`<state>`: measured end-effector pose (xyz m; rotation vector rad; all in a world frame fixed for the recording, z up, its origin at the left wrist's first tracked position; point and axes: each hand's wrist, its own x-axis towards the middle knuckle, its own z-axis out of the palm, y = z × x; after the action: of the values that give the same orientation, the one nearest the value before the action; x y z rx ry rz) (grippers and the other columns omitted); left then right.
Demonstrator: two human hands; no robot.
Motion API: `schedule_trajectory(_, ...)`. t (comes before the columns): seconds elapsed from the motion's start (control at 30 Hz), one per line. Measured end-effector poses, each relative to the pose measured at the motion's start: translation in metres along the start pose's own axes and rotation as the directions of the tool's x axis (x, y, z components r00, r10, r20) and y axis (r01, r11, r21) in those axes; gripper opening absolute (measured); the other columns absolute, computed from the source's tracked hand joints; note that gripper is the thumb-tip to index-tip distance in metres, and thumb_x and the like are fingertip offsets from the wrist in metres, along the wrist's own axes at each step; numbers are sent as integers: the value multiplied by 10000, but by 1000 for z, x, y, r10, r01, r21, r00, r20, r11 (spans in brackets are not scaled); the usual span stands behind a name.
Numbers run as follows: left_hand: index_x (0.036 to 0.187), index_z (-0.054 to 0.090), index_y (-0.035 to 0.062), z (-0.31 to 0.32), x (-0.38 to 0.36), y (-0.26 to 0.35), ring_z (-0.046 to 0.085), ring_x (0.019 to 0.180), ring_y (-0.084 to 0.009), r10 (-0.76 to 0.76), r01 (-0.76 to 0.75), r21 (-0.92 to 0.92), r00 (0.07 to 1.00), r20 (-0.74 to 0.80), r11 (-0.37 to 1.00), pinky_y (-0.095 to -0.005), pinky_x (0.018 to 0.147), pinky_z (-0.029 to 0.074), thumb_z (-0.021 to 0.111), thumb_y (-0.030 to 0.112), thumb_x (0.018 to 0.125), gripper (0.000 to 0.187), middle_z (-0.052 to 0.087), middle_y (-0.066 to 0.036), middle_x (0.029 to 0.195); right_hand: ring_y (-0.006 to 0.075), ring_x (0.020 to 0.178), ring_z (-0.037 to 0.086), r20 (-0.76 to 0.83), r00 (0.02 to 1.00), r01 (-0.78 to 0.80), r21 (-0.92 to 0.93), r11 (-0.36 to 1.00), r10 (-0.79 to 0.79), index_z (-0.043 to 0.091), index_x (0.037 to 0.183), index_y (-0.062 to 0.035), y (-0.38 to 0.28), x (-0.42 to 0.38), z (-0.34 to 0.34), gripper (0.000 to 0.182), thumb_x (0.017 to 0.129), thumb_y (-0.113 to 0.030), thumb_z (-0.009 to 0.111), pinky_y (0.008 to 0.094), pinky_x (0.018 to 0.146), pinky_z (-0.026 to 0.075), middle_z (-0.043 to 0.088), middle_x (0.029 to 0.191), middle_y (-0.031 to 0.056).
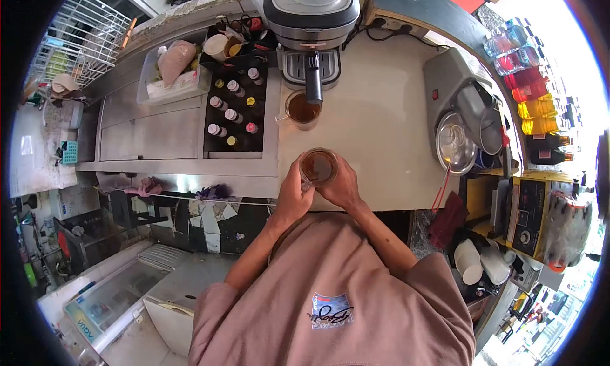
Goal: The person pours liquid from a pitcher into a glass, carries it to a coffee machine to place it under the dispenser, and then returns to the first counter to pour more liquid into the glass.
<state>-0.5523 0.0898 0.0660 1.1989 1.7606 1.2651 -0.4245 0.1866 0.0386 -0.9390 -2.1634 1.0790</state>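
Both my hands are wrapped around a clear glass mug (319, 167) with brown liquid in it, close to the counter's front edge. My left hand (295, 191) closes on the mug's left side, by the handle. On the right side, my right hand (343, 185) is curled against the glass. A second glass mug (302, 112) of brown liquid stands farther back on the counter, its handle pointing left. Above that mug juts the black portafilter handle (313, 80) of the espresso machine (311, 23).
Left of the counter (387, 112), several capped bottles (233, 115) stand in a recessed well beside a plastic bin (175, 74). At right are a grey machine (460, 80) and a metal strainer or bowl (455, 140) with a red handle. Colored bottles (534, 99) line the far right.
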Motion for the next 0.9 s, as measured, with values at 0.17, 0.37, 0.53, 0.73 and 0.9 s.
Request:
schedule_trajectory(0.17, 1442, 393, -37, -5, 0, -10, 531, 1324, -338, -31, 31, -9, 999, -17, 999, -421, 1125, 401, 606, -50, 872, 609, 550, -225, 1378, 332, 1129, 648, 41, 998, -38, -34, 999, 39, 569, 1275, -43, -4, 8, 8, 657, 736, -257, 877, 421, 941, 536, 665, 1216, 144)
schedule_trajectory(0.37, 1432, 402, -25, -11, 3, -14, 552, 1294, -387, 30, -27, 51, 997, -67, 998, -437, 1079, 449, 623, -26, 878, 597, 553, -245, 1367, 319, 1115, 655, 53, 997, -46, -34, 998, 48, 598, 1251, -59, -9, 13, 13, 585, 763, -251, 856, 405, 932, 545, 669, 1215, 125)
schedule_trajectory(0.53, 1426, 410, -17, -15, 5, -12, 552, 1295, -384, -56, 54, -35, 997, -51, 998, -428, 1071, 462, 612, -52, 869, 594, 558, -242, 1361, 322, 1070, 680, 49, 997, -59, 19, 998, 58, 590, 1257, -59, -19, 19, 13, 603, 757, -253, 864, 407, 894, 564, 684, 1188, 120)
schedule_trajectory(0.73, 1416, 411, -21, -19, 7, -17, 556, 1288, -396, 21, -18, 33, 996, -84, 999, -435, 1065, 468, 607, -59, 870, 581, 564, -240, 1350, 317, 1056, 689, 53, 996, -69, -24, 997, 70, 578, 1271, -60, -18, 21, 18, 627, 749, -252, 867, 412, 885, 569, 684, 1188, 124)
schedule_trajectory(0.9, 1416, 408, -25, -22, 9, -14, 555, 1285, -402, 11, -9, 31, 996, -84, 999, -437, 1066, 467, 602, -64, 867, 584, 560, -244, 1353, 342, 1079, 678, 60, 998, -24, -40, 999, 26, 523, 1301, -50, -12, 23, 24, 724, 715, -263, 891, 431, 898, 553, 698, 1165, 154)
